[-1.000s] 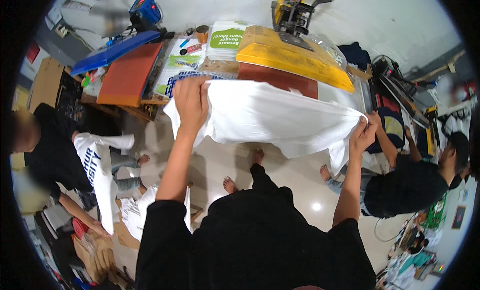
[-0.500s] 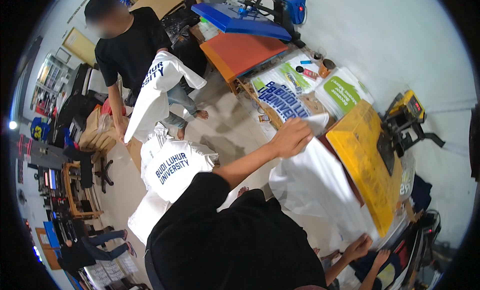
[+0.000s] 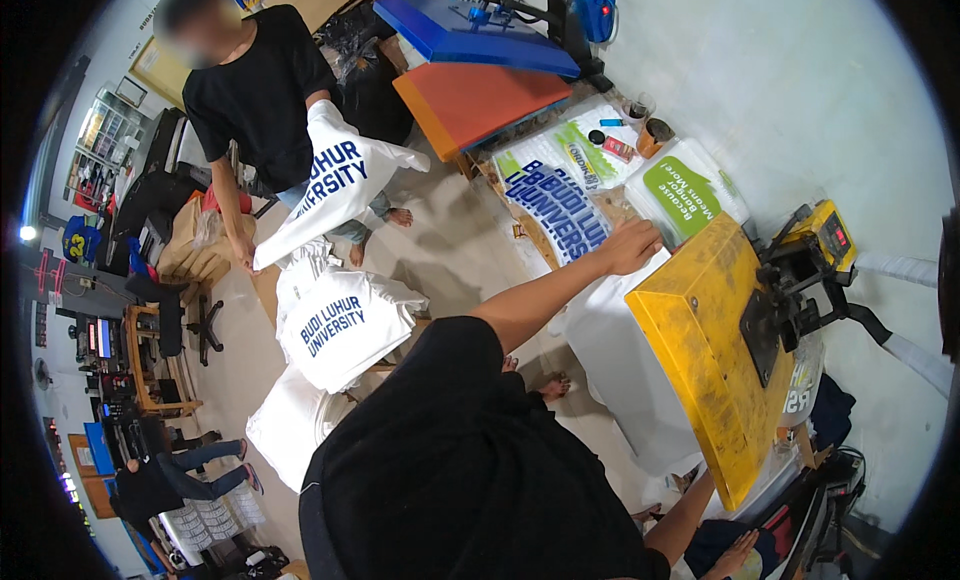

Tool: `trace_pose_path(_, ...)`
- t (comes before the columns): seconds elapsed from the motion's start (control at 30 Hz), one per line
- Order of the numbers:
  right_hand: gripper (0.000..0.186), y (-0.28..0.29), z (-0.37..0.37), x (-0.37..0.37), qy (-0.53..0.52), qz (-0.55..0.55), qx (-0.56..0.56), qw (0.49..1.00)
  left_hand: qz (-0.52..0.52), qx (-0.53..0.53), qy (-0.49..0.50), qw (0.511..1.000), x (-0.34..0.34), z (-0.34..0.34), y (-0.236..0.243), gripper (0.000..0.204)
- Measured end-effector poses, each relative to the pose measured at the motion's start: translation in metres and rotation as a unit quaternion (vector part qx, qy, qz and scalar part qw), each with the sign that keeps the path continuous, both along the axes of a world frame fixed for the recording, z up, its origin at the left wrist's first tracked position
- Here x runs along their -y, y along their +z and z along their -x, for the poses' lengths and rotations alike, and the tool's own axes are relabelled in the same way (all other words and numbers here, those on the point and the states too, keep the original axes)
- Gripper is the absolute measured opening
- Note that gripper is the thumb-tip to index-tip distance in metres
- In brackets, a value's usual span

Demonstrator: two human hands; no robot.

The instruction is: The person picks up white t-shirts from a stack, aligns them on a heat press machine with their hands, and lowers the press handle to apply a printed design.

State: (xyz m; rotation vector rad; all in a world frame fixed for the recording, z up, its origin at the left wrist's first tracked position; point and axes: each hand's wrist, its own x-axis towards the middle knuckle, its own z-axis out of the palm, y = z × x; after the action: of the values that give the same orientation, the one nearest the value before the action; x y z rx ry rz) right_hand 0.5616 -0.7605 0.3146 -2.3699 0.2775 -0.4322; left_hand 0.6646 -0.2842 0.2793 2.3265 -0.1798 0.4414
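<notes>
White shirt, plain on the side that shows, hangs over the front of the yellow heat press, its upper edge running in beneath the tilted yellow plate and its lower part falling over the tiled floor. How far it reaches under the plate cannot be told.

Of the wearer's two hands, the left hand is at the left end of the shirt, just beside the plate's near corner, fingers curled over and holding the cloth's edge. The right hand is hidden behind the plate's lower corner; only the forearm shows, so its grip cannot be told.

Beside the left hand, the tabletop carries sheets with dark blue lettering and a white-and-green stack. A brown cup and a small red container stand farther back. Beyond these is a second press with a raised blue plate above an orange-red bed.

At upper left, a co-worker in a black top holds up a white shirt with blue lettering. Near it, a pile of white shirts lies, blue print facing up. At the lower right, another person's hand shows close to dark cloth.
</notes>
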Motion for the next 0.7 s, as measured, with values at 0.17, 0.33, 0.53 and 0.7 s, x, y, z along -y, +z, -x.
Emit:
trace_pose_path(0.17, 0.03, -0.012, -0.012, 0.002, 0.005, 0.027, -0.007, 1.0, 0.064, -0.009, 0.012, 0.998, 0.012, -0.037, -0.033, 0.012)
trace_pose_path(0.33, 0.032, -0.007, -0.008, 0.01, 0.007, 0.054, -0.014, 0.998, 0.101, -0.079, -0.047, 0.991, 0.017, -0.055, -0.056, 0.017)
trace_pose_path(0.53, 0.033, -0.014, -0.001, 0.014, 0.001, 0.066, -0.008, 0.998, 0.138, -0.051, -0.029, 0.989, 0.024, -0.065, -0.093, 0.029)
trace_pose_path(0.7, 0.035, -0.032, -0.017, -0.005, 0.004, 0.077, 0.0, 0.997, 0.028, 0.019, 0.028, 0.999, -0.025, -0.026, -0.092, 0.028)
